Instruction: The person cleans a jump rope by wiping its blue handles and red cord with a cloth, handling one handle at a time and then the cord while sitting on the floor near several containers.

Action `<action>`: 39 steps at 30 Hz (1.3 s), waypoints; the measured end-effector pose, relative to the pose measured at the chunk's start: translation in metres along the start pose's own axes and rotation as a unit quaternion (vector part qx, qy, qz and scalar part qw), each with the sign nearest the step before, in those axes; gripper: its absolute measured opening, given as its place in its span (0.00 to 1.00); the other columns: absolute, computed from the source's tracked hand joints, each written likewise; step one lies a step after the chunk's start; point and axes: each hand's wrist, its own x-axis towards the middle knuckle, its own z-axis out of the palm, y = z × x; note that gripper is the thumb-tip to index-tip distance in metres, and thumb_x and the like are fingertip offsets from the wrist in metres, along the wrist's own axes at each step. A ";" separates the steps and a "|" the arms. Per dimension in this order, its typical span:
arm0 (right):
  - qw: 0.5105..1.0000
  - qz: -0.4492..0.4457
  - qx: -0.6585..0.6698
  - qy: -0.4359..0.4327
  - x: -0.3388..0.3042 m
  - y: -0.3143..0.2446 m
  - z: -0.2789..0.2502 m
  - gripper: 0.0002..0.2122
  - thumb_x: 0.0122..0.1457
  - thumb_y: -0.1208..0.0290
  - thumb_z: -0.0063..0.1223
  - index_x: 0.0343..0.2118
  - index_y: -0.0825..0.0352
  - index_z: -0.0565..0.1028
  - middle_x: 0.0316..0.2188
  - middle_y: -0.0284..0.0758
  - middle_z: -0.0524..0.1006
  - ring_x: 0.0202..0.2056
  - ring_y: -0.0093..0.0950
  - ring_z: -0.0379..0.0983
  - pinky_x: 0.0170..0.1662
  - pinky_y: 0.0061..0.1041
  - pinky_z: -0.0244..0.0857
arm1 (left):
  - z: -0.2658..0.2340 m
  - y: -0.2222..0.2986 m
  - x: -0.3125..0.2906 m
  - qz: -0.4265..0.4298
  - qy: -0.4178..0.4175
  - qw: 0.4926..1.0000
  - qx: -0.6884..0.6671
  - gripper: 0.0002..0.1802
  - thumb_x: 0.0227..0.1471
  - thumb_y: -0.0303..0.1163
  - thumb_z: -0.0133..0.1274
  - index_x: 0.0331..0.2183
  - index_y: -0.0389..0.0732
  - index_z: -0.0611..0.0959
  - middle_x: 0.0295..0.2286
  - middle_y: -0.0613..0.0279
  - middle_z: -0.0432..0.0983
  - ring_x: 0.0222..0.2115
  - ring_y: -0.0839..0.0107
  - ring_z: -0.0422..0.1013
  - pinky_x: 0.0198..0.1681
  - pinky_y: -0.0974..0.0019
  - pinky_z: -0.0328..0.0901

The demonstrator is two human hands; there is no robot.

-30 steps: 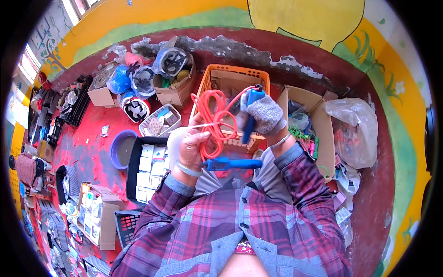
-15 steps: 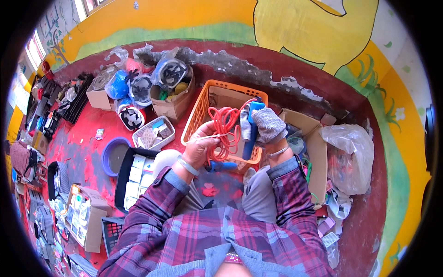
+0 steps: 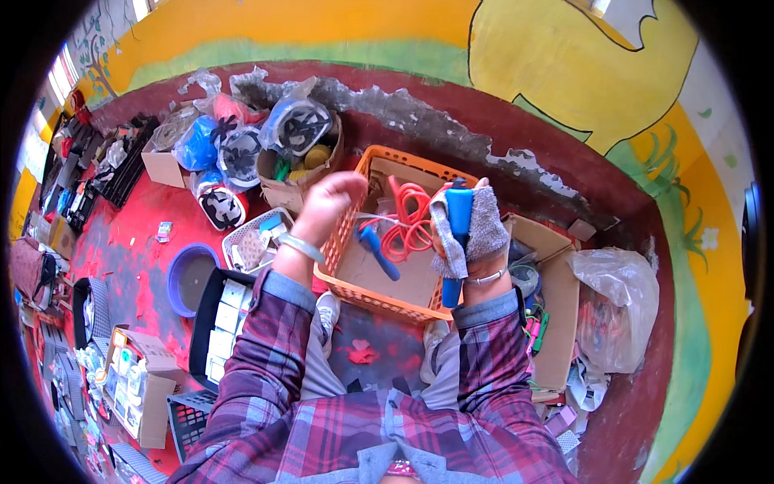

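Observation:
In my right hand [image 3: 487, 256] are a blue handle [image 3: 459, 211] of a skipping rope and a grey cloth [image 3: 488, 222] wrapped partly round that handle. The rope's red cord [image 3: 413, 211] hangs in loose loops left of this hand, above an orange plastic basket [image 3: 379, 292]. A second blue handle [image 3: 379, 254] dangles over the basket, tilted. My left hand [image 3: 329, 203] is raised by the basket's left rim, apart from the cord. Its fingers are smeared by motion, and nothing shows in them.
Left of the basket are a white basket [image 3: 228, 250], a purple basin [image 3: 171, 278] and a black box of white packs [image 3: 203, 329]. Bagged helmets [image 3: 240, 157] and a carton [image 3: 282, 194] stand behind. An open carton [image 3: 560, 323] and a clear plastic bag [image 3: 617, 270] lie on the right.
My left hand has let go of the red coil and moved up and left. The coil hangs looser, and the second handle has swung out over the basket. My right hand keeps its handle and cloth.

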 end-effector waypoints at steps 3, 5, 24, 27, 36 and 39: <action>0.953 -0.050 -0.298 0.010 0.025 0.028 -0.055 0.31 0.55 0.36 0.37 0.36 0.68 0.70 0.22 0.39 0.74 0.11 0.27 0.64 0.12 0.19 0.58 | 0.031 0.049 0.007 0.028 0.095 0.979 -0.179 0.17 0.58 0.32 0.43 0.48 0.37 0.71 0.43 0.55 0.73 0.45 0.67 0.69 0.51 0.67 0.62; 0.988 0.006 -0.150 -0.018 0.026 0.039 -0.042 0.31 0.55 0.37 0.38 0.36 0.69 0.70 0.24 0.41 0.74 0.12 0.28 0.67 0.12 0.19 0.60 | 0.037 0.048 0.006 0.047 -0.011 0.998 -0.032 0.19 0.58 0.34 0.44 0.49 0.37 0.71 0.47 0.57 0.70 0.49 0.68 0.65 0.54 0.66 0.58; 0.777 -0.075 -0.620 -0.077 0.031 0.027 -0.063 0.13 0.63 0.74 0.33 0.45 0.71 0.69 0.34 0.47 0.73 0.37 0.41 0.71 0.42 0.33 0.66 | 0.069 0.036 -0.005 -0.141 -0.191 0.971 -0.013 0.25 0.47 0.28 0.59 0.48 0.37 0.74 0.36 0.67 0.74 0.37 0.81 0.68 0.39 0.76 0.65; 0.770 -0.183 -0.608 -0.068 0.033 0.033 -0.085 0.13 0.63 0.73 0.35 0.47 0.71 0.68 0.35 0.48 0.73 0.37 0.40 0.71 0.42 0.33 0.66 | 0.075 0.035 -0.005 -0.145 -0.183 0.970 -0.070 0.22 0.49 0.29 0.57 0.48 0.39 0.74 0.31 0.67 0.75 0.29 0.84 0.69 0.30 0.80 0.64; 0.605 -0.350 -0.715 0.029 -0.003 0.031 0.018 0.33 0.43 0.52 0.62 0.50 0.65 0.65 0.36 0.45 0.75 0.34 0.39 0.75 0.35 0.34 0.68 | 0.088 0.011 0.000 -0.161 -0.023 0.978 -0.131 0.20 0.58 0.43 0.44 0.37 0.34 0.78 0.28 0.63 0.76 0.27 0.81 0.70 0.33 0.75 0.66; 0.590 -0.318 -0.741 0.037 0.009 0.045 0.008 0.21 0.46 0.54 0.58 0.39 0.63 0.69 0.28 0.41 0.75 0.27 0.39 0.75 0.29 0.36 0.67 | 0.084 0.014 -0.003 -0.116 -0.061 0.985 0.115 0.27 0.61 0.48 0.35 0.36 0.33 0.77 0.28 0.63 0.74 0.29 0.77 0.68 0.35 0.71 0.64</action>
